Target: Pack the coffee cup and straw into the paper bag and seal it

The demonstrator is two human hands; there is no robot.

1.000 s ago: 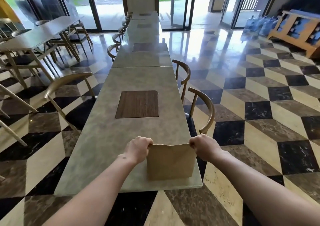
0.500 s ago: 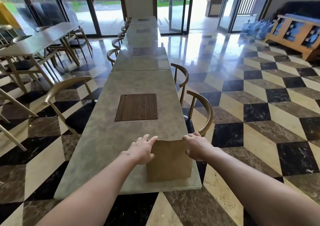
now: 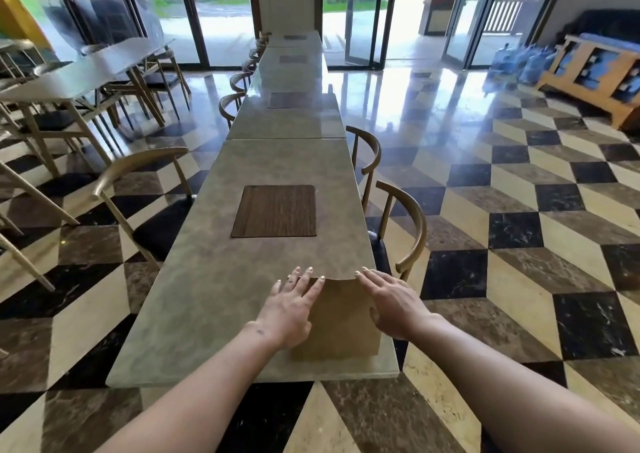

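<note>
A brown paper bag (image 3: 341, 321) stands at the near right corner of the grey stone table (image 3: 214, 300), its top folded shut. My left hand (image 3: 291, 308) lies against the bag's upper left side with its fingers spread. My right hand (image 3: 394, 305) is flat at the bag's upper right edge, fingers extended. Neither hand grips the bag. The coffee cup and straw are not visible; the bag hides whatever is inside it.
A dark wooden placemat (image 3: 275, 210) lies on the table beyond the bag. Wooden chairs (image 3: 403, 225) stand along the right side and one chair (image 3: 142, 189) on the left. More tables line up ahead. The table edge runs just in front of the bag.
Both hands let go of the bag's top edge, which they were pinching a second ago. Their fingers have opened and now lie flat at the bag's upper sides.
</note>
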